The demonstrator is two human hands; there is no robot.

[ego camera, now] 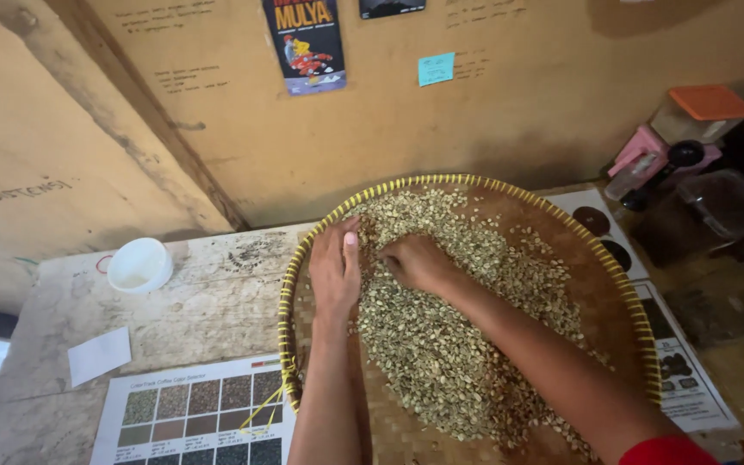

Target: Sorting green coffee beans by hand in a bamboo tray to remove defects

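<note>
Scene: A person is leaning over a round woven tray [622, 284] resting on a worn wooden counter [208, 301], against a plywood wall.

Beans: A heap of pale green beans [458, 336] is lying across the middle of the tray, running from the far rim down toward the person.

Left hand: The left hand [335, 269] is lying flat at the heap's left edge, near the tray's yellow-bound rim, fingers straight and together; this grip is open and holding nothing.

Right hand: The right hand [415, 261] is pressing knuckles-up into the beans just beside the left hand, fingers curled under and partly buried; whether this grip is closing on any beans cannot be told.

Handling: The beans are looking small, hard, dry and loose, so they are likely rolling and scattering at a push rather than lifting as one mass; a single bean is probably best pinched between fingertips, and a quantity scooped in a cupped palm. The tray is looking light and slightly flexible, and is best taken at its bound rim on opposite sides.

Around: A small white tub [139, 265] is standing well apart on the counter to the left, with a white paper slip [99, 355] nearer the person. A printed chart [200, 413] of bean samples is lying beside the tray's near-left rim, and another sheet [682, 370] is showing under its right side.
</note>
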